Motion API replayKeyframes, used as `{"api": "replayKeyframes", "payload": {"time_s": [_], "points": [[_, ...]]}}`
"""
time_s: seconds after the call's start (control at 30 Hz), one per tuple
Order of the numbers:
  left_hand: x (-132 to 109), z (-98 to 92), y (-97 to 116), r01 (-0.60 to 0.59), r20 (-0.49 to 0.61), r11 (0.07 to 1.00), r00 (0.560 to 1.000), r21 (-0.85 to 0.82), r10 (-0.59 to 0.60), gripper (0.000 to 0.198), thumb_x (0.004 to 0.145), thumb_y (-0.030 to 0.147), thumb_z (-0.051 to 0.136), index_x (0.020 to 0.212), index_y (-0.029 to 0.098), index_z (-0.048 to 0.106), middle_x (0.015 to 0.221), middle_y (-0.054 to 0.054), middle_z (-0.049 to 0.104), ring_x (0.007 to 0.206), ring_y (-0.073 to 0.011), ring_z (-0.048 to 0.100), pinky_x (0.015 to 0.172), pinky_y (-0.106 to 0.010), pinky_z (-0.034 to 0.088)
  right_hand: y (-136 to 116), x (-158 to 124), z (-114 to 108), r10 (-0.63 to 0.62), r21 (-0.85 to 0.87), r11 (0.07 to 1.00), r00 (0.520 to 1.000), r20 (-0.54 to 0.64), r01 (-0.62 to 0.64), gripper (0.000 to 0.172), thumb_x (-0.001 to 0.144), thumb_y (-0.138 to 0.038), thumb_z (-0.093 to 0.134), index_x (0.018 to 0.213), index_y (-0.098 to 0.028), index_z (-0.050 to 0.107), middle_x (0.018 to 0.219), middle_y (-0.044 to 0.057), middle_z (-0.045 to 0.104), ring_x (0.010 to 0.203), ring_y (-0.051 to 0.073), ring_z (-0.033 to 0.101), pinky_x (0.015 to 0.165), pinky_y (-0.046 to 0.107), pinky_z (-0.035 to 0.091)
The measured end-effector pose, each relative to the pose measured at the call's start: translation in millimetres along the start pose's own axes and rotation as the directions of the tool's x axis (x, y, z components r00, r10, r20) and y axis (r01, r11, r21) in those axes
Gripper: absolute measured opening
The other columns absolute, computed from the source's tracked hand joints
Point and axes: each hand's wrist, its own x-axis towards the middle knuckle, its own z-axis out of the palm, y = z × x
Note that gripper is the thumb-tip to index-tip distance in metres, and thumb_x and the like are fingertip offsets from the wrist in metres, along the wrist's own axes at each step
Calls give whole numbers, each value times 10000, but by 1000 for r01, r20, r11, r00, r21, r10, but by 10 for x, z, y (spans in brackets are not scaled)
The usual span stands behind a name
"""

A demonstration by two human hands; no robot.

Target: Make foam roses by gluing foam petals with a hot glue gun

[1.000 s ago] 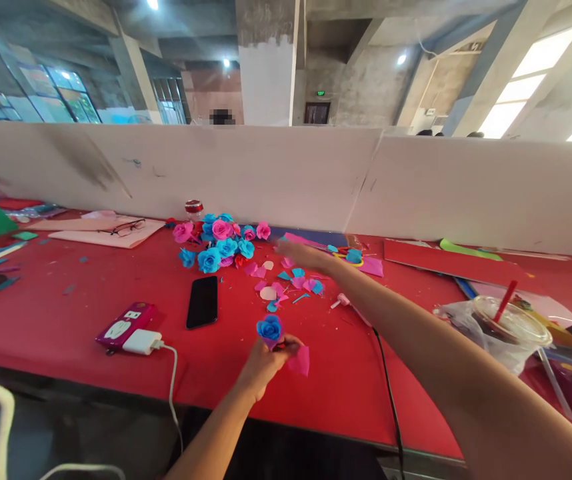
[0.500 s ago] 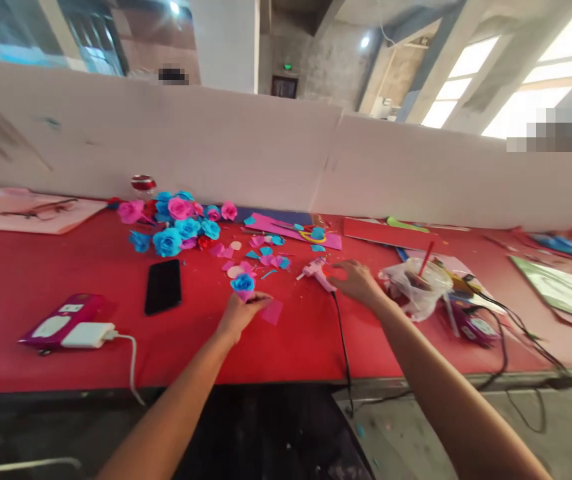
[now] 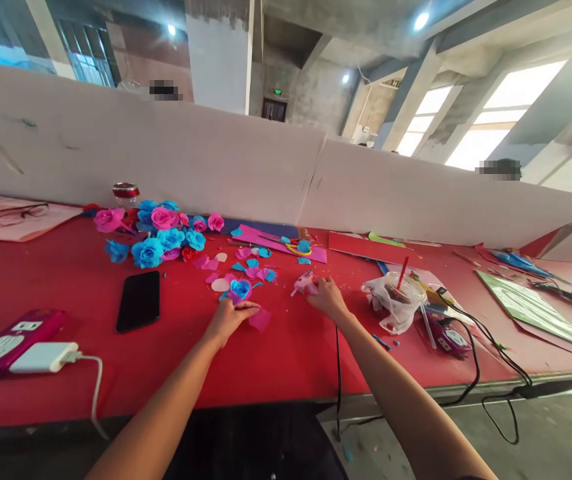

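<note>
- The left hand (image 3: 229,319) lay on the red table (image 3: 276,363) to the right of the black phone (image 3: 139,300), its fingers pinched shut on the base of a blue paper rose (image 3: 240,289) that stood just above the knuckles.
- A pink paper piece (image 3: 260,319) stuck out beside that hand's thumb, on the side away from the phone.
- Farther right of the phone, the right hand (image 3: 327,298) was curled around the rear of a pink glue gun (image 3: 303,284) – nozzle end pointing back toward the phone.
- A black cord (image 3: 338,360) ran from under the right wrist over the table's near edge.
- Bare red tabletop lay between the phone and the left hand and along the near edge below both hands.
- Behind the hands, up and right of the phone, paper scraps (image 3: 251,267) littered the surface; a pile of roses (image 3: 159,230) sat straight behind the phone.
- A cup in a plastic bag (image 3: 396,300) stood near the right hand, on the far side from the phone.
- The gun's grip and trigger were hidden by the fingers – and the rose's stem end was covered by the left hand.
</note>
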Motion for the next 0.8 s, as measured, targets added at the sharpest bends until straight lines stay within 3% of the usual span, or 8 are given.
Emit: {"api": "replayKeyframes", "payload": {"time_s": [0.1, 0.17, 0.27, 0.33, 0.5, 0.8], "points": [[74, 54, 30, 52, -25, 998, 998, 31, -51, 174, 461, 196, 816, 612, 174, 731, 614, -54, 687, 552, -142, 546, 525, -227, 386, 75, -216, -162, -2, 59, 998, 1000, -4, 3, 227, 730, -223, 594, 950, -180, 629, 877, 66, 647, 821, 204, 606, 715, 297, 456], [134, 91, 34, 96, -20, 995, 995, 16, -96, 180, 412, 129, 801, 549, 167, 691, 579, -44, 666, 548, -144, 553, 532, -228, 397, 99, -415, -253, -32, 199, 980, 998, 57, 20, 218, 782, -328, 575, 934, -178, 618, 750, 15, 612, 685, 157, 575, 611, 255, 432], [195, 113, 11, 127, -33, 992, 991, -13, -127, 194, 398, 107, 794, 522, 162, 657, 544, -23, 634, 529, -134, 540, 533, -229, 398, 88, -721, -305, -127, 571, 821, 966, 227, -26, 327, 809, -479, 566, 883, -161, 594, 560, -49, 472, 483, 99, 428, 461, 223, 323], [204, 109, -16, 97, -33, 995, 995, 13, -97, 192, 420, 120, 798, 553, 160, 665, 549, -20, 629, 529, -132, 539, 534, -230, 395, 59, -881, -272, -195, 688, 721, 930, 310, -78, 380, 804, -533, 572, 868, -159, 582, 512, -68, 417, 438, 81, 361, 431, 218, 276], [188, 86, -70, -4, -25, 982, 1000, 187, 9, 165, 488, 173, 804, 601, 161, 683, 539, -23, 616, 542, -153, 556, 512, -231, 374, -55, -1011, -98, -288, 712, 695, 867, 406, -103, 419, 816, -582, 551, 842, -165, 582, 477, -70, 397, 419, 73, 327, 411, 213, 250], [227, 63, -130, -10, 89, 942, 996, 335, -21, 179, 594, 277, 749, 718, 170, 676, 655, -6, 648, 645, -161, 611, 580, -254, 440, -62, -901, -46, -338, 694, 704, 789, 513, -149, 568, 781, -702, 509, 895, -146, 532, 528, -76, 390, 390, 52, 345, 373, 201, 235]]}}
